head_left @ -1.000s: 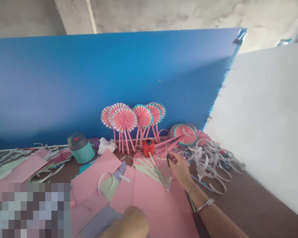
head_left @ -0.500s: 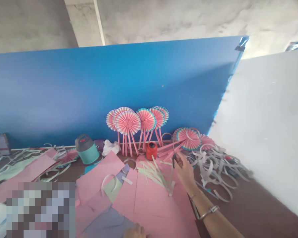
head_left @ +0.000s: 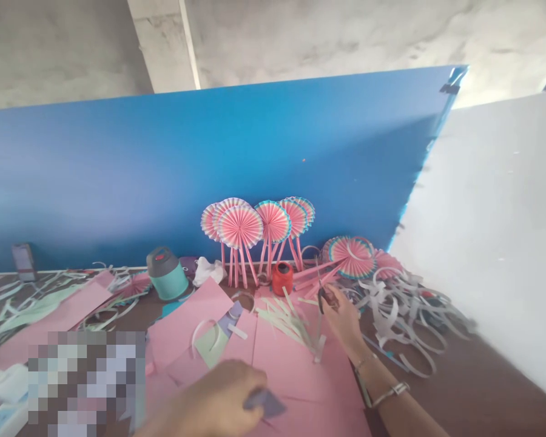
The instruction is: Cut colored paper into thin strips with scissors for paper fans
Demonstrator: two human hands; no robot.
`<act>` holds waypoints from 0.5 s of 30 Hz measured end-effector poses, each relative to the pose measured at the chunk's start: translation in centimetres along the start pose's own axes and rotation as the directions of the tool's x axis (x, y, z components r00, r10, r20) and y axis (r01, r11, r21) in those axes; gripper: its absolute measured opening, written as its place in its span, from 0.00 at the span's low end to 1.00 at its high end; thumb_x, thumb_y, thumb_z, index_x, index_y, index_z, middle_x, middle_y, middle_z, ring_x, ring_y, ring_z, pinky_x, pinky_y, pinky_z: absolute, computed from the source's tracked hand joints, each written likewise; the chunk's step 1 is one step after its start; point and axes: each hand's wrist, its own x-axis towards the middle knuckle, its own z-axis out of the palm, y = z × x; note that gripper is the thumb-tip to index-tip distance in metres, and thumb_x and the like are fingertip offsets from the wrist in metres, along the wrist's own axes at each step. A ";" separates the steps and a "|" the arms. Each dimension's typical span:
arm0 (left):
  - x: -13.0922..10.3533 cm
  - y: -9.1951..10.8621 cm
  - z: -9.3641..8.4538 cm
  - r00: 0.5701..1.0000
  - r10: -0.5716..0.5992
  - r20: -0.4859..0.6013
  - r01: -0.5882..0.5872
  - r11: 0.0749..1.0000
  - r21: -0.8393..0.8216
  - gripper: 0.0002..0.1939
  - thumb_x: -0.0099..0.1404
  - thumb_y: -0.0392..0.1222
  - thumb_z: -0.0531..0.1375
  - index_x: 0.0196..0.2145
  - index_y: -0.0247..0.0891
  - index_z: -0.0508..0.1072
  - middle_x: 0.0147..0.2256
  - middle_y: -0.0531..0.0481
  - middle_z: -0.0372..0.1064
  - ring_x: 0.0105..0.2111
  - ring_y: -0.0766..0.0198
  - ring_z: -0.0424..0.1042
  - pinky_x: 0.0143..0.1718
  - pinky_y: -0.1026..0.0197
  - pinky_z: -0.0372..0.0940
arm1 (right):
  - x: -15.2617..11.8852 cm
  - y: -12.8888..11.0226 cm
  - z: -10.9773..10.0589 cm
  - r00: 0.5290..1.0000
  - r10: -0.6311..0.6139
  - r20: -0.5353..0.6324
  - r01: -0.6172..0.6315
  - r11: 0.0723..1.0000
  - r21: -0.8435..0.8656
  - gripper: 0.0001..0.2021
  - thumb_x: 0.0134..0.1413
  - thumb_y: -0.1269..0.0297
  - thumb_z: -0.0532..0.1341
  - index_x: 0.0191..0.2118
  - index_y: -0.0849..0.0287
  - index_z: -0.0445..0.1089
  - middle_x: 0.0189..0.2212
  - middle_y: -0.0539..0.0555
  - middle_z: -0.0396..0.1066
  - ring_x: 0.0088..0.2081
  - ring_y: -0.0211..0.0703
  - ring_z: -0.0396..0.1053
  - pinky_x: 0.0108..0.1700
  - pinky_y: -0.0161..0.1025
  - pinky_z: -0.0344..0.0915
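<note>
My left hand [head_left: 230, 394], slightly blurred, pinches a small grey-purple paper piece [head_left: 266, 402] over the pink sheets [head_left: 284, 364] at the bottom centre. Dark-handled scissors [head_left: 321, 291] are gripped in my right hand [head_left: 339, 309], their blades pointing up and away. Pale green paper strips [head_left: 284, 321] lie just left of the right hand. Behind them stands a red spool [head_left: 282, 278]. Several pleated pink paper fans [head_left: 240, 227] lean upright against the blue panel, and more fans [head_left: 351, 257] lie at the right.
Tangled white strips [head_left: 394, 309] cover the right side of the brown table [head_left: 486, 376]. A teal and grey container [head_left: 167, 274] stands at the left back, near a white crumpled bag [head_left: 208, 271]. A phone [head_left: 24, 262] leans on the blue panel [head_left: 164, 176].
My left hand has come up from the bottom edge and now shows the grey-purple piece in its fingers. My right hand still holds the scissors. The view has shifted slightly left.
</note>
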 end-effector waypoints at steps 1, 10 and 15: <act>0.2 -0.2 -1.4 0.997 -0.057 -0.053 0.050 0.990 -0.129 0.04 0.53 0.35 0.56 0.22 0.39 0.68 0.21 0.56 0.64 0.21 0.67 0.60 0.22 0.65 0.50 | 0.0 -0.2 0.1 1.000 0.029 0.011 -0.029 0.997 0.065 0.27 0.43 0.54 0.59 0.49 0.65 0.68 0.35 0.60 0.75 0.35 0.50 0.72 0.36 0.43 0.67; 6.1 -2.6 -4.3 0.914 -0.367 -0.171 -0.140 0.110 -0.984 0.13 0.50 0.46 0.64 0.30 0.35 0.72 0.22 0.49 0.70 0.21 0.63 0.70 0.24 0.62 0.64 | -1.5 -3.4 -0.3 0.914 0.026 0.405 -0.228 0.858 0.461 0.20 0.39 0.56 0.67 0.40 0.60 0.67 0.26 0.50 0.69 0.28 0.41 0.66 0.29 0.35 0.60; 8.9 -2.2 -2.7 0.875 -0.447 -0.189 -0.184 0.054 -0.981 0.09 0.50 0.44 0.63 0.28 0.38 0.72 0.19 0.52 0.69 0.19 0.63 0.68 0.23 0.61 0.64 | -3.3 -5.3 -0.4 0.703 -0.023 0.710 -0.425 0.788 0.446 0.19 0.37 0.60 0.68 0.36 0.59 0.65 0.26 0.50 0.69 0.28 0.38 0.65 0.28 0.33 0.57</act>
